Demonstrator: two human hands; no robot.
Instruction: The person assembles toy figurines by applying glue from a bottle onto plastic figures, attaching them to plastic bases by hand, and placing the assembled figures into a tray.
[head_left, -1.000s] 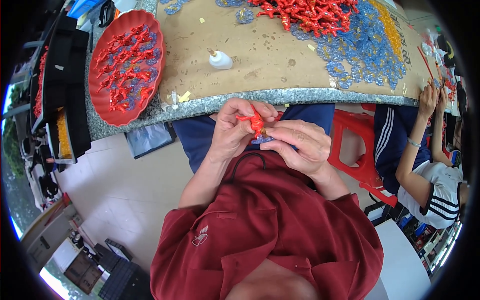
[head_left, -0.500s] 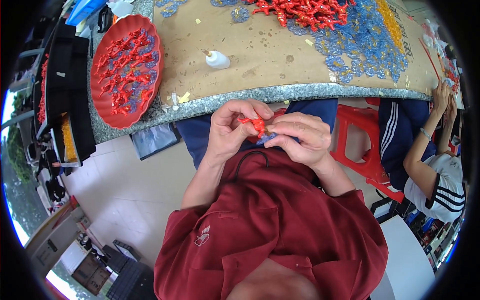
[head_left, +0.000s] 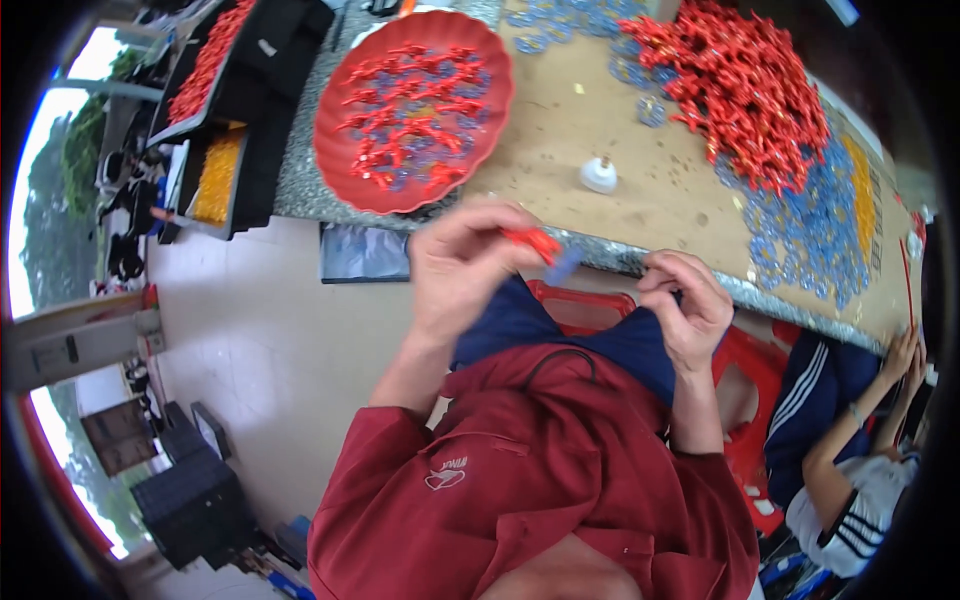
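My left hand (head_left: 455,265) pinches a small red plastic figure (head_left: 535,243) between thumb and fingers, in front of the table edge. Joined to the figure's lower end is a translucent blue disc (head_left: 566,263), blurred by motion. To the right and apart from it, my right hand (head_left: 690,308) is raised with loosely curled fingers and nothing visible in them. Near my left hand lies a scalloped red tray (head_left: 330,150), holding rows of red figures on blue discs. A small white dropper bottle (head_left: 599,176) stands on the cardboard beyond my hands.
A heap of red figures (head_left: 745,95) covers the back right, beside loose blue discs (head_left: 800,245) and a strip of yellow pieces (head_left: 857,190). Black bins (head_left: 265,130) stand at the left. A co-worker's arm (head_left: 840,435) reaches in at the far right, near a red stool (head_left: 740,400).
My hands have parted: the right let go of the piece and moved right, while the left keeps the red figure with its blue disc. The view has turned, shifting the table things rightward.
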